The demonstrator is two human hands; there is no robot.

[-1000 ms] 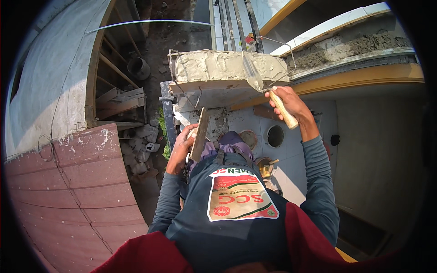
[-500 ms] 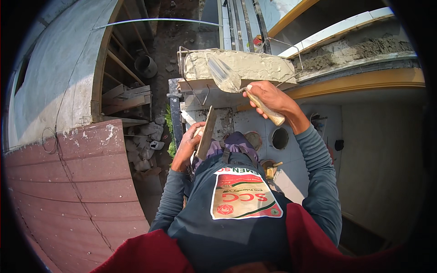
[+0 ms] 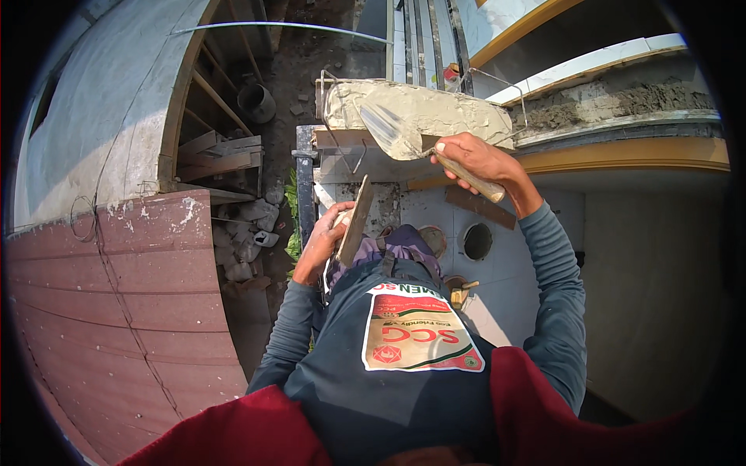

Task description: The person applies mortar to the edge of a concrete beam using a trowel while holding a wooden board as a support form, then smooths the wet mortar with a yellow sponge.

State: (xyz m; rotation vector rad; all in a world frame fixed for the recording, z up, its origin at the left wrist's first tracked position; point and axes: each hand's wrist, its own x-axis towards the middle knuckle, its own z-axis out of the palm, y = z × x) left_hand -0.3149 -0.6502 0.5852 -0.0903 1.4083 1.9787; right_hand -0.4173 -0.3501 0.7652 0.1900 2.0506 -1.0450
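two hands [image 3: 483,165], one trowel [image 3: 392,133], one board [image 3: 355,223]

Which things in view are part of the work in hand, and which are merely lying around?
In the work:
pointed metal trowel with a wooden handle, in the right hand
thin, flat brown board, in the left hand
pale cream mortar layer by the trowel blade

Apparently just lying about:
round grey bucket
stacked grey-brown wooden planks
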